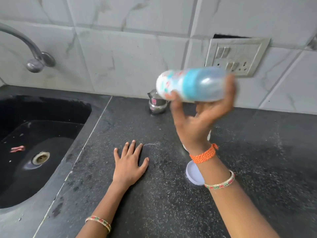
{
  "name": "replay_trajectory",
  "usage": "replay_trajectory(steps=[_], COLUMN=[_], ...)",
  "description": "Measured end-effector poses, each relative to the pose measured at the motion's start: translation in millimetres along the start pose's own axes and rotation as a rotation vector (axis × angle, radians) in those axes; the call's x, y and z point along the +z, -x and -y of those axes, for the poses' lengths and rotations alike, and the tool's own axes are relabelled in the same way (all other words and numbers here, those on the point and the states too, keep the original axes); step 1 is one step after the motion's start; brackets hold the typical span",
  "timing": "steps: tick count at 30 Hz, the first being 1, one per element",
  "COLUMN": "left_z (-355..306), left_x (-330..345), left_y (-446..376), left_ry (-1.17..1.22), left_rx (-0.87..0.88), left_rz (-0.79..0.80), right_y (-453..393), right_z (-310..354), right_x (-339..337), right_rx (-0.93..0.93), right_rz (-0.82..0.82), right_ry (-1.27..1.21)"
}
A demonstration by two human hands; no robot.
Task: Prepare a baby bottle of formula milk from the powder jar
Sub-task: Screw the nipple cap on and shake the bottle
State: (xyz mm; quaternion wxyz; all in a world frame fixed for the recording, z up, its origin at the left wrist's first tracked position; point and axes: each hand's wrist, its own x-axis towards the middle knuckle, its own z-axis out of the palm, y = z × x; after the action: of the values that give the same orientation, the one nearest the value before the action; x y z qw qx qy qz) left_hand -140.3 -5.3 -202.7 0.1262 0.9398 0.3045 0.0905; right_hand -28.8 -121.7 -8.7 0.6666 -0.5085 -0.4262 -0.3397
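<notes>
So my right hand point(202, 115) is up in the air over the counter point(154, 194), fingers wrapped around the baby bottle point(192, 84) and clamped on it. The bottle is lying nearly sideways, patterned white body pointing left, teal ring in the middle, clear cap end toward the right by my thumb side. It's blurry (so I can't tell you how much is inside). It sits in front of the tiled wall, just below the switch plate point(237, 57).

My left hand point(131, 164) is flat on the dark speckled counter, palm down, fingers spread apart, holding nothing.

Behind the bottle, near the wall, there's a small steel pot point(157, 104) standing on the counter. Down by my right wrist a pale round lid point(193, 174) lies flat, partly hidden by my arm. There's something white peeking out behind my right wrist too, but I can't make out what it is.

The black sink point(39, 152) is off to my left, with the tap point(34, 55) curving over it from the wall.
</notes>
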Motion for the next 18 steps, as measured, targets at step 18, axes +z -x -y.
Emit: replay_trajectory(steps=[18], left_z=[-3], left_x=[-3], left_y=[1], left_ry=[-0.007], left_rx=[-0.006], left_rz=[0.002], right_y=[22], right_z=[-5], right_x=[13], right_rx=[-0.301], right_rz=[0.318], right_ry=[0.097])
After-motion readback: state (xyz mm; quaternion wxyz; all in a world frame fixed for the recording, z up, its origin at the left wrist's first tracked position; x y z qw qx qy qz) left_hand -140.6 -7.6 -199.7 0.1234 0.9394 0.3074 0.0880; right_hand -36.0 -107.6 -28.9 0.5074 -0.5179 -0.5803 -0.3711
